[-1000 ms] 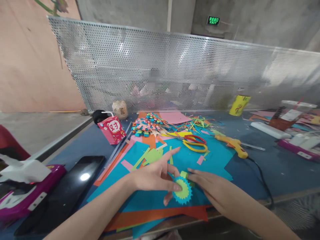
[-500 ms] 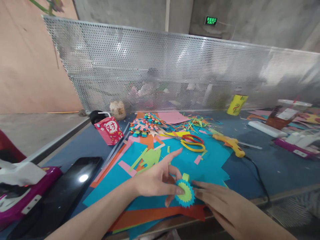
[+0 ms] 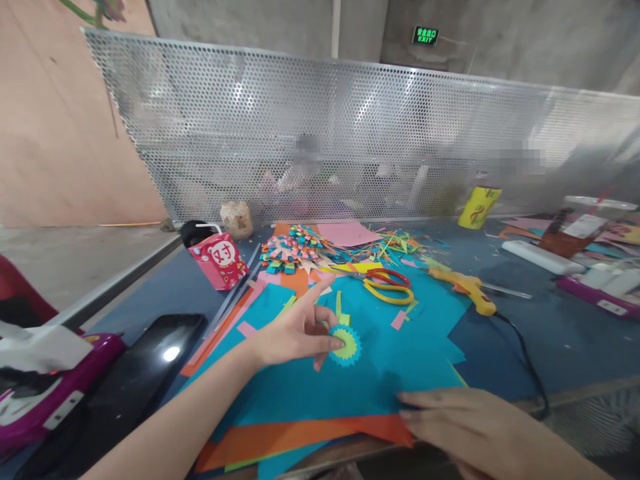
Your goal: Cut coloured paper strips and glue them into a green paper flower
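Note:
Between thumb and fingers, my left hand (image 3: pixel 300 333) pinches a paper rosette (image 3: pixel 349 347) with a yellow-green middle and a blue toothed rim; its index finger points outward. A small yellow-green tab shows at the rosette's top. My right hand (image 3: pixel 460 420) is apart from it at the near right, over the table's front edge, fingers stretched out with nothing seen in them. Beneath both lie blue paper sheets (image 3: pixel 390 360), with orange paper (image 3: pixel 300 437) under their near edge. Scissors (image 3: pixel 387 285) with red and yellow handles lie beyond the rosette.
A yellow glue gun (image 3: pixel 465 288) with a black cord lies at right. Behind the scissors are a heap of paper curls (image 3: pixel 300 248) and thin paper strips. A red drink carton (image 3: pixel 220 260) and a phone (image 3: pixel 150 353) are at left. A perforated metal screen (image 3: pixel 280 127) borders the back.
My left hand has moved left and slightly away from me with the rosette. My right hand has drawn back from the rosette, toward the lower right.

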The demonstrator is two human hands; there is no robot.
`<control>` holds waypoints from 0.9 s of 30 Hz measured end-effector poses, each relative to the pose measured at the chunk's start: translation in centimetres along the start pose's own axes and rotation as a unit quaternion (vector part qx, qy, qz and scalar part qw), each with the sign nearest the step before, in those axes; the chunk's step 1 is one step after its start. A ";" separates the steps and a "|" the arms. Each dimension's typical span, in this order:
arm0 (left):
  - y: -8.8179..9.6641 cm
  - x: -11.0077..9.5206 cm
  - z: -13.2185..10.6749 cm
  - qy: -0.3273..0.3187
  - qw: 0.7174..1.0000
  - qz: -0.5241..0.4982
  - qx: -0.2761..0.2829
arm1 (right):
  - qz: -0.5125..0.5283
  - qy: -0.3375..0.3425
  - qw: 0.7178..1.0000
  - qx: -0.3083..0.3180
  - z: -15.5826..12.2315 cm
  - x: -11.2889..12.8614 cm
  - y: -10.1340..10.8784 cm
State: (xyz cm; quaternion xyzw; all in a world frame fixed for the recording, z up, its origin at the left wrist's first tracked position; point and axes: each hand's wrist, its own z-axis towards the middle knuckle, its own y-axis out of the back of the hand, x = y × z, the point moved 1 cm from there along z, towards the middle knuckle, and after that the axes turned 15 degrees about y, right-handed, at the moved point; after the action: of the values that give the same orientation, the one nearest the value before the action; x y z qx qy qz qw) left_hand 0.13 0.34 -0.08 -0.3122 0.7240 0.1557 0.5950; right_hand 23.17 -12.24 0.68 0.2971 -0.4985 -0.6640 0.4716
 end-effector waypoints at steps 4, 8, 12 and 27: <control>0.2 -0.1 0.2 -0.007 1.000 -0.002 0.007 | -0.047 -0.077 0.994 -0.064 -1.8 -1.4 0.9; 0.6 0.1 0.3 -0.016 1.000 -0.004 -0.009 | -0.058 -0.200 0.978 -0.015 0.6 -5.3 0.1; 0.8 0.3 0.3 -0.015 1.000 -0.001 -0.017 | -0.062 -0.198 0.976 0.068 4.1 -8.8 -1.8; 0.6 0.3 0.4 -0.010 0.999 0.018 -0.028 | -0.084 -0.164 0.980 0.080 4.0 -7.7 -2.3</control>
State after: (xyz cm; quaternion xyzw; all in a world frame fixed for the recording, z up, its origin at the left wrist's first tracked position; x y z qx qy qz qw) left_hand 0.01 0.93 -0.53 -0.3143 0.7186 0.1900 0.5905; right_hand 21.87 -3.46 -0.78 0.2620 -0.5938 -0.6987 0.3008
